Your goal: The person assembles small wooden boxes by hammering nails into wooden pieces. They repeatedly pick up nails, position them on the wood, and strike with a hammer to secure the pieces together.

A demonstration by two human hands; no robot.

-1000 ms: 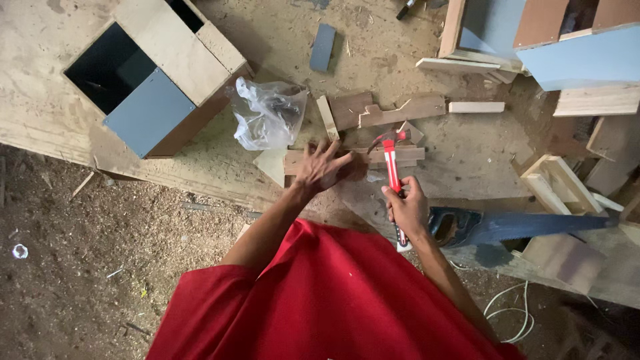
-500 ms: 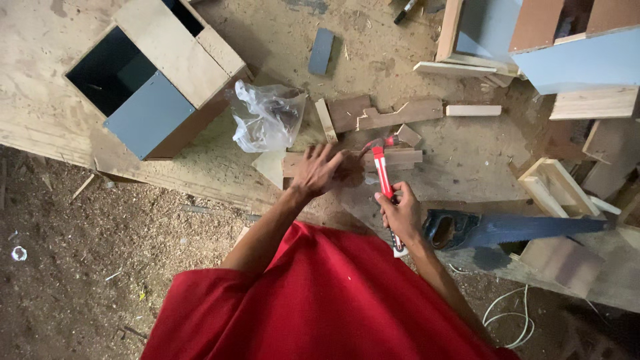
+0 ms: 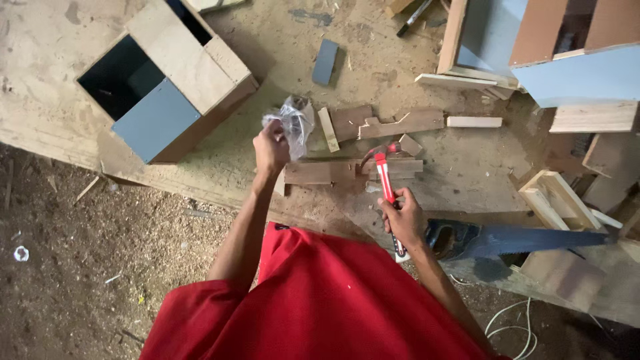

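**Two hands busy: bag pinched at left, hammer gripped at right**

Two things are held. The left hand (image 3: 271, 148) is clenched on the edge of a crumpled clear plastic bag (image 3: 293, 122), which lies on the worktop (image 3: 413, 73) just beside the scrap wood; what is in the bag cannot be told. The right hand (image 3: 402, 217) is wrapped round the handle of a red hammer (image 3: 385, 183), whose head is pointed away from the body and rests over a flat brown wood strip (image 3: 320, 172) lying across the worktop in front of the person.

For a clean job, the bag is probably best opened with the fingertips while the hammer is kept low and still, so nothing gets knocked off the strip. The strip is judged to need a steady hold before any blow is struck.

A handsaw (image 3: 507, 240) with a dark handle is seen just right of the right hand, its blade pointed away to the right. An open plywood box (image 3: 167, 80) with a grey-blue panel is set at upper left, well apart from the hands. Short offcuts (image 3: 400, 123) are scattered beyond the strip, and a small grey block (image 3: 325, 61) lies further off. Blue-faced panels (image 3: 580, 73) are stacked at upper right. The worktop is rough sheet board, dusty and stained. Below it, a dirt floor (image 3: 80, 253) strewn with sawdust and chips is seen.
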